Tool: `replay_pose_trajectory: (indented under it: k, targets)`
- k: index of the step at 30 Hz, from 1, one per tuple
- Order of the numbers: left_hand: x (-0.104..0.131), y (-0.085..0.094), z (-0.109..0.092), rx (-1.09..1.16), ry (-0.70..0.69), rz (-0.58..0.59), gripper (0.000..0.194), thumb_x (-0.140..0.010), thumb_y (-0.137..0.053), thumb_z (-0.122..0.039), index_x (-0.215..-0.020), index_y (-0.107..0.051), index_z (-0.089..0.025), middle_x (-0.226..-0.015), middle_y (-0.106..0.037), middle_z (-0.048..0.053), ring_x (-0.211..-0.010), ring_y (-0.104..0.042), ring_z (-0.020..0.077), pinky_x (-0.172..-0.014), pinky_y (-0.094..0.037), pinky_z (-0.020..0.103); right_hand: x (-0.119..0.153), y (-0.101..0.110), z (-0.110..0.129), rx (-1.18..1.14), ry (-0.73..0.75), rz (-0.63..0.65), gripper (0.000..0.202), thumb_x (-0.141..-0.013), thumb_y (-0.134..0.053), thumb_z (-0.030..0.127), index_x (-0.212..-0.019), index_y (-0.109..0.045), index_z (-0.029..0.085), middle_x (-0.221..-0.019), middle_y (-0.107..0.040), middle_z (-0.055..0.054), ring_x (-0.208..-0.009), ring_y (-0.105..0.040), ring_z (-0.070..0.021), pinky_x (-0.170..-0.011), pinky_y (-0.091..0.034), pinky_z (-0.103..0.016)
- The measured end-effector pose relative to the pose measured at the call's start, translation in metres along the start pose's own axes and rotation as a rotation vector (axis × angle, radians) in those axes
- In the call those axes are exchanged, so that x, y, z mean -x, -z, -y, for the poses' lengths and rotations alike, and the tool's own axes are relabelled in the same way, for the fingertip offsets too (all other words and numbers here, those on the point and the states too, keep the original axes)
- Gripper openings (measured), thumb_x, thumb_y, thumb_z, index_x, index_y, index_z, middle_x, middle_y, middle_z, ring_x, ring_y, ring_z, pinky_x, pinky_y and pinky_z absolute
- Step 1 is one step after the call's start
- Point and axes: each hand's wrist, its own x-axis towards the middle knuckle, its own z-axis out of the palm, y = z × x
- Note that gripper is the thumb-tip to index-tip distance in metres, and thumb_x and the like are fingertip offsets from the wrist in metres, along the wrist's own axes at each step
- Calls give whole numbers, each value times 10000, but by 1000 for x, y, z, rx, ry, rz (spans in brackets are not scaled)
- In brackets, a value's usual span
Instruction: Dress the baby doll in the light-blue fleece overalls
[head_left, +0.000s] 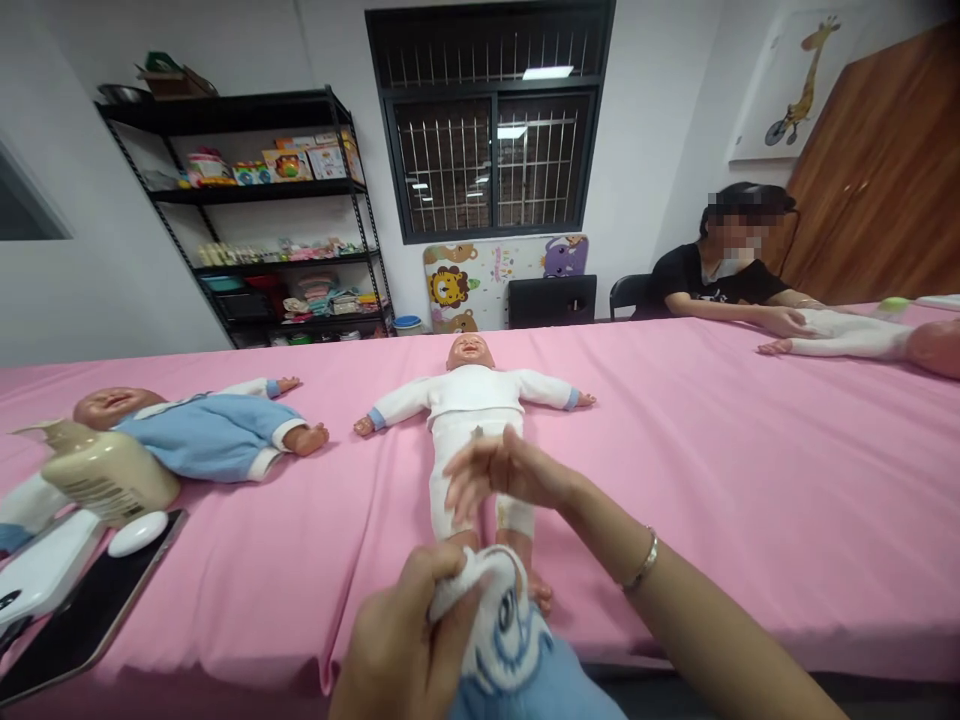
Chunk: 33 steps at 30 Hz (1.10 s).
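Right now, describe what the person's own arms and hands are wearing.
Both forearms are bare, with no sleeves showing. The right arm wears a thin silver-coloured bangle at the wrist. The right hand shows no rings or glove. The left hand is bare too, with nothing visible on its wrist.

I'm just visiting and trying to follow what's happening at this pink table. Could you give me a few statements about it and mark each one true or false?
1. The doll in white lies on its back on the pink table. True.
2. The left hand grips a white and blue cloth. True.
3. The right hand rests on the doll in blue. False: it is over the white doll's legs; the blue doll lies apart, to the left.
4. The right wrist wears a bracelet. True.
5. Nobody else is at the table. False: another person sits at the far right, hands on another doll.
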Motion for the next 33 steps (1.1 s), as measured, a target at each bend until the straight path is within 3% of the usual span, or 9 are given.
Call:
replay_pose_trajectory:
  k: [4, 7, 10, 13, 16, 18, 20, 26, 33]
  targets:
    - [-48, 2, -4, -195, -150, -178, 131, -833, -522, -350, -832, -547, -222, -640, -588, -52, -500, -533, 89, -502, -388, 184, 8, -16, -3, 129, -175, 272, 617, -532, -714, 647, -806, -605, 106, -672, -599, -8, -634, -574, -121, -659, -483, -241]
    - [-84, 1, -2, -181, -143, -124, 182, -827, -516, -378, -805, -528, -199, -661, -581, -40, -531, -528, 101, -515, -391, 202, 12, -15, -1, 274, -275, 350, 492, -521, -811, 415, -866, -627, 117, -734, -616, -3, -732, -588, -150, -785, -485, -284]
    - [-117, -5, 9, -24, -123, 138, 313, -839, -458, -482, -807, -519, -177, -712, -564, -13, -621, -520, 121, -580, -417, 228, 14, -3, 2, 235, -168, 137, 450, -551, -790, 346, -920, -635, 139, -851, -628, -11, -892, -570, -177, -904, -438, -325]
    - [-135, -10, 31, 214, -87, 394, 540, -830, -327, -640, -929, -535, -151, -852, -586, 48, -769, -537, 165, -709, -459, 295, 16, 13, -1, 40, -128, -70, 439, -511, -804, 277, -894, -641, 139, -846, -633, -13, -835, -572, -165, -865, -448, -339]
    - [-134, -2, 55, 432, -29, 823, 684, -680, -520, -712, -1065, -549, -147, -990, -607, 84, -911, -563, 215, -847, -464, 360, 20, 25, -10, -119, -173, -90, 391, -482, -815, 255, -805, -650, 109, -768, -642, -31, -722, -579, -152, -731, -482, -314]
    - [-127, 7, 67, 485, 74, 1164, 685, -582, -706, -594, -1086, -571, -152, -980, -627, 72, -920, -586, 229, -850, -475, 364, 22, 28, -17, -137, -197, -40, 375, -457, -825, 248, -755, -655, 98, -729, -643, -34, -696, -581, -149, -686, -483, -290]
    - [-119, 15, 77, 470, 169, 1326, 554, -588, -753, -463, -1023, -614, -149, -935, -644, 51, -889, -604, 220, -812, -489, 337, 22, 27, -22, -143, -255, 21, 386, -431, -835, 235, -749, -665, 96, -707, -643, -27, -692, -584, -145, -684, -482, -276]
    - [-117, 13, 109, 277, 161, 1142, 368, -731, -623, -437, -944, -641, -138, -898, -662, 29, -809, -600, 192, -724, -480, 272, 11, 12, -15, -168, -314, -37, 353, -605, -762, 336, -868, -672, 118, -820, -655, -40, -786, -606, -155, -832, -460, -301]
    - [-112, 2, 121, -183, -80, 943, 463, -611, -711, -433, -978, -619, -167, -917, -658, 33, -828, -592, 237, -739, -463, 297, 2, 8, -14, 703, -146, -174, 311, -659, -713, 247, -956, -658, 173, -899, -648, -24, -888, -584, -216, -844, -461, -342]
